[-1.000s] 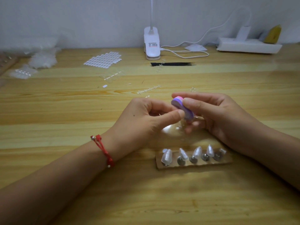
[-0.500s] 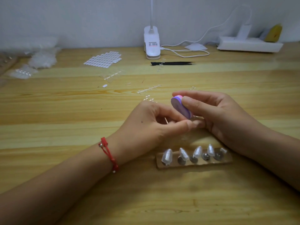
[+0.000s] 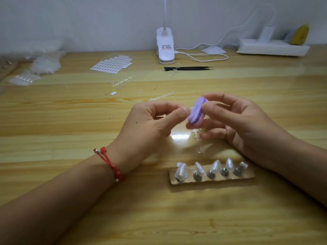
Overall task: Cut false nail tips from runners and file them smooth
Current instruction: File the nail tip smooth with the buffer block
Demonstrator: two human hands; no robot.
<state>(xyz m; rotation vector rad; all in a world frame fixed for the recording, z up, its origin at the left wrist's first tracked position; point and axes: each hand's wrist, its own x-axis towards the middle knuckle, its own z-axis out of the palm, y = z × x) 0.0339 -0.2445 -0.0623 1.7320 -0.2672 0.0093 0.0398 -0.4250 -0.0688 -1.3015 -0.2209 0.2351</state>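
Right hand [image 3: 244, 124] pinches the file [image 3: 195, 114], now tipped upright and blurry; left hand [image 3: 146, 124] pinches a tip [image 3: 192, 108] against it, so filing's underway.

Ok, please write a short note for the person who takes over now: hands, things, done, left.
Left hand pinches a small clear nail tip, blurred.
Right hand grips the purple file block against it.
Done: five tips sit on the cardboard holder; bare runners lie behind the hands.
Left: finish filing this tip; whether more need cutting, cannot tell.
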